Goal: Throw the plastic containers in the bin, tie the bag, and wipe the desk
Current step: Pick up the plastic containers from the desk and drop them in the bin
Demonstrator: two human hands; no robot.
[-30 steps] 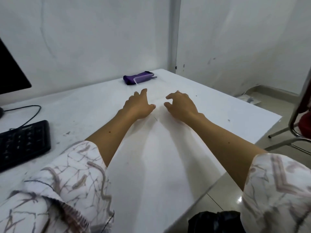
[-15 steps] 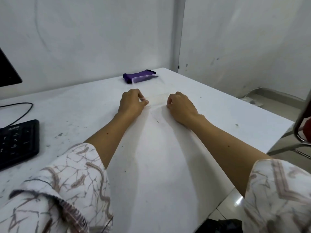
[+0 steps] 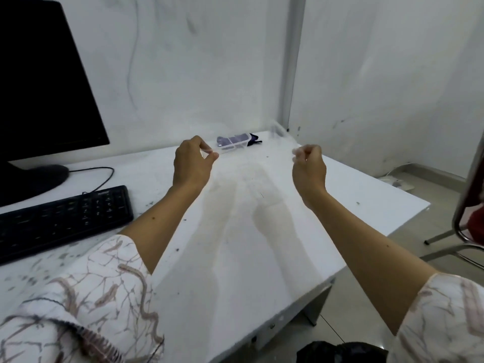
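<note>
No legible text anywhere.

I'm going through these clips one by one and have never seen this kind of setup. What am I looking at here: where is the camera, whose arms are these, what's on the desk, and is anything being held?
There is no robot here. The camera sits on a person's head and looks forward and down, so the two bare forearms reaching in from the bottom are the wearer's own.

Both hands are raised above the white desk. The left hand pinches a clear plastic container by its edge. The right hand is closed around something clear and blurred, probably another plastic piece; I cannot tell exactly what.

On the desk lie a black keyboard and a dark monitor at the left, and a purple pouch near the back wall. The surface shows smudges and specks. A black bin bag shows at the bottom edge, and a chair frame at the right.
</note>
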